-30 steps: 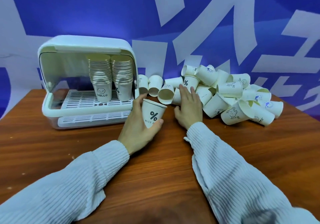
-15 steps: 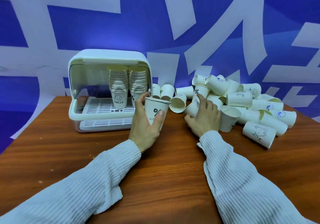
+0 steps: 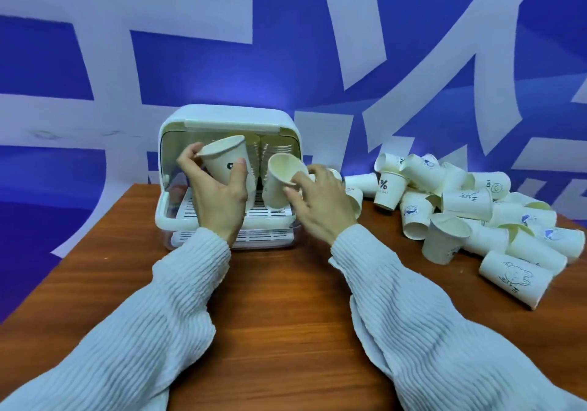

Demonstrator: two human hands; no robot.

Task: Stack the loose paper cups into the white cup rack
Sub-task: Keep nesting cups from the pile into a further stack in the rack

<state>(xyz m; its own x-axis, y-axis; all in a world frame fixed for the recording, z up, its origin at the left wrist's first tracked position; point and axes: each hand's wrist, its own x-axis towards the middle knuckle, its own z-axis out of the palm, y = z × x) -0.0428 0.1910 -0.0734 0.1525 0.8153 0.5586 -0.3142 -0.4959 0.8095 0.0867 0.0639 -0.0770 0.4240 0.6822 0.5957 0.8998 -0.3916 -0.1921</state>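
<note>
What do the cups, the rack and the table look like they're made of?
Cups: apparently matte white paper, with rolled rims and printed drawings. Cup rack: smooth white plastic by its moulded, rounded shell and slotted tray. Table: reddish-brown wood grain with slight sheen, possibly veneer or laminate.

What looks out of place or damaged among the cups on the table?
The loose cups lie in a jumbled heap at the right of the table, most tipped on their sides. One upright cup near the front has a dented, squashed rim. The stacks in the white rack look tidy.
</note>
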